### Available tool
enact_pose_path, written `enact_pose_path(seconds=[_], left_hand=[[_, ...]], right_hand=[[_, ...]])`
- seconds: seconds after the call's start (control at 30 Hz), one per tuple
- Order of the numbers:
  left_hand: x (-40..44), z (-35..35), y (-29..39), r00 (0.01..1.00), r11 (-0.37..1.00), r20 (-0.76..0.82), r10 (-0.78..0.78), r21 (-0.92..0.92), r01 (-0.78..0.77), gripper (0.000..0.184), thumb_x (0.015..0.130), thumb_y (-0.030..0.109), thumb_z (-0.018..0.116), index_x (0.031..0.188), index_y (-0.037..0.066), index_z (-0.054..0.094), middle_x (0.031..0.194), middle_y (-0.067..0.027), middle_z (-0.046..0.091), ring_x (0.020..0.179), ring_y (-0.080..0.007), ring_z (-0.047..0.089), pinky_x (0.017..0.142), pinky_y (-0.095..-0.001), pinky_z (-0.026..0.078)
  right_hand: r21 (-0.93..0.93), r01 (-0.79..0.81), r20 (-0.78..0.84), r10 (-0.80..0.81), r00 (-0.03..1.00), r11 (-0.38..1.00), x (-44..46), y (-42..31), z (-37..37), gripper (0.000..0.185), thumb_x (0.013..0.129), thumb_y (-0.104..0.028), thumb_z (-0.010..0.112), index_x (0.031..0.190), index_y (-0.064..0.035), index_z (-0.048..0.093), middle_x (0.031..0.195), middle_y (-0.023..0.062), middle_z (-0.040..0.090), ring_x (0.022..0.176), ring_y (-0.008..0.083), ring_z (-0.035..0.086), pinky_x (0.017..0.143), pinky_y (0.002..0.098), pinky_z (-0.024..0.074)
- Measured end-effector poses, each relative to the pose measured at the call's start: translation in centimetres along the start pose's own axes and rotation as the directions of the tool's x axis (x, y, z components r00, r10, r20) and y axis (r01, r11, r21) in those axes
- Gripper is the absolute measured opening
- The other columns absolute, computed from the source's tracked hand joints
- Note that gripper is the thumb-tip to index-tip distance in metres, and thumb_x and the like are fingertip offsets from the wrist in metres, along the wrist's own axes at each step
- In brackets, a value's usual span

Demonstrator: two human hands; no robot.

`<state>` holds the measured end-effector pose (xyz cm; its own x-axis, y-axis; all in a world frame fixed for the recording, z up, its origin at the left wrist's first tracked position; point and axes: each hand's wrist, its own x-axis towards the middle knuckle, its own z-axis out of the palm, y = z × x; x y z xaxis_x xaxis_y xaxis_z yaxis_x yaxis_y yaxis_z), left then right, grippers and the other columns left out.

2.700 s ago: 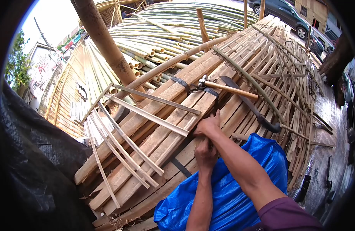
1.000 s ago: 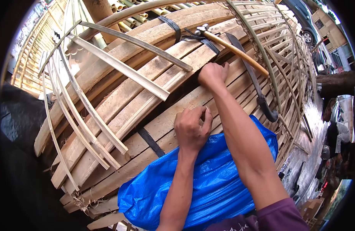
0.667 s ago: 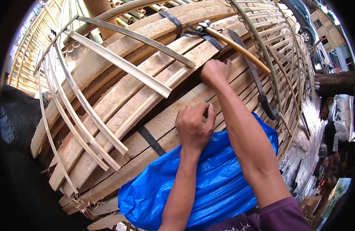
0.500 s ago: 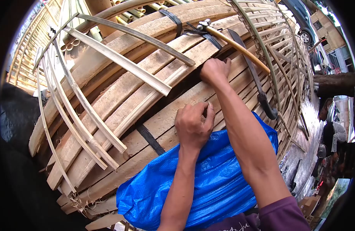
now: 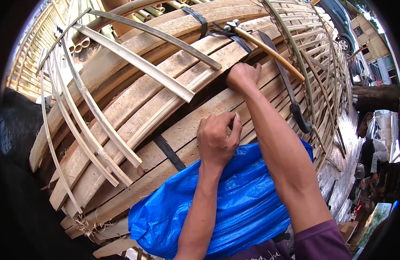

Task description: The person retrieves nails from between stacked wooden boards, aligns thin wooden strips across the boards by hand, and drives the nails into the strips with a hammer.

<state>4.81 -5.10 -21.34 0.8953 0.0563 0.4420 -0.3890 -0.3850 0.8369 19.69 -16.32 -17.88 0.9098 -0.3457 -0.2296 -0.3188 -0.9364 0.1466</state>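
Observation:
My left hand (image 5: 218,135) is curled closed on the wooden planks (image 5: 182,130), its thumb pointing up; what it holds, if anything, is hidden. Farther up, my right hand (image 5: 243,76) is a closed fist at the dark gap between planks, its fingertips out of sight. Just above it lies a hammer (image 5: 269,53) with a pale wooden handle. Beside that rests a long-bladed knife (image 5: 283,73) with a black handle. A blue tarp (image 5: 178,212) is bunched beneath my forearms.
Thin split strips (image 5: 139,60) lie across the planks on the left. Black straps (image 5: 169,154) bind the planks. A bamboo lattice (image 5: 326,65) curves along the right. Bamboo poles (image 5: 80,43) stand behind. A person (image 5: 375,158) is at the far right, and a car (image 5: 339,26) is at upper right.
Both hands keep almost the same place and pose. The view has shifted slightly, and the tarp's near edge has moved a little left and down.

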Motion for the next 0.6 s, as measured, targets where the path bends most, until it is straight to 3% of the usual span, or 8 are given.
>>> enact_pose_path(seconds=[0.13,0.23,0.5,0.6], left_hand=[[0.2,0.0,0.1,0.999,0.999,-0.015,0.029,0.015,-0.028,0.008,0.084,0.013,0.071,0.078,0.008,0.068,0.065,-0.0088,0.060,0.058,-0.0252,0.055,0.059,-0.0376,0.044],[0.3,0.1,-0.2,0.999,0.999,-0.019,0.040,0.022,-0.039,0.007,0.082,0.012,0.071,0.078,0.008,0.069,0.067,-0.0074,0.063,0.060,-0.0253,0.058,0.060,-0.0375,0.045],[0.4,0.2,-0.2,0.999,0.999,-0.007,0.036,0.020,-0.036,0.007,0.081,0.011,0.071,0.077,0.007,0.069,0.073,-0.0066,0.068,0.063,-0.0250,0.060,0.061,-0.0371,0.046],[0.4,0.1,-0.1,1.000,1.000,-0.008,0.027,0.004,-0.027,0.007,0.081,0.011,0.071,0.076,0.007,0.069,0.072,-0.0066,0.068,0.063,-0.0251,0.060,0.061,-0.0369,0.046]], right_hand=[[-0.031,0.059,0.039,-0.058,0.998,0.998,0.0,0.6,-0.4,0.029,0.079,-0.019,0.058,0.099,-0.0101,0.077,0.112,0.0146,0.072,0.110,0.0287,0.068,0.117,0.0482,0.0216],[0.020,0.134,-0.014,-0.134,0.991,0.991,0.5,1.3,0.6,0.028,0.080,-0.021,0.056,0.091,-0.0047,0.076,0.104,0.0210,0.072,0.104,0.0340,0.068,0.115,0.0501,0.0234],[0.018,0.170,0.013,-0.170,0.985,0.985,0.1,1.9,0.0,0.029,0.077,-0.021,0.056,0.089,-0.0017,0.075,0.100,0.0231,0.072,0.100,0.0352,0.069,0.111,0.0511,0.0282],[-0.074,0.210,0.072,-0.205,0.976,0.975,0.5,2.0,0.5,0.028,0.076,-0.021,0.057,0.086,-0.0013,0.075,0.097,0.0232,0.072,0.098,0.0360,0.069,0.111,0.0518,0.0285]])
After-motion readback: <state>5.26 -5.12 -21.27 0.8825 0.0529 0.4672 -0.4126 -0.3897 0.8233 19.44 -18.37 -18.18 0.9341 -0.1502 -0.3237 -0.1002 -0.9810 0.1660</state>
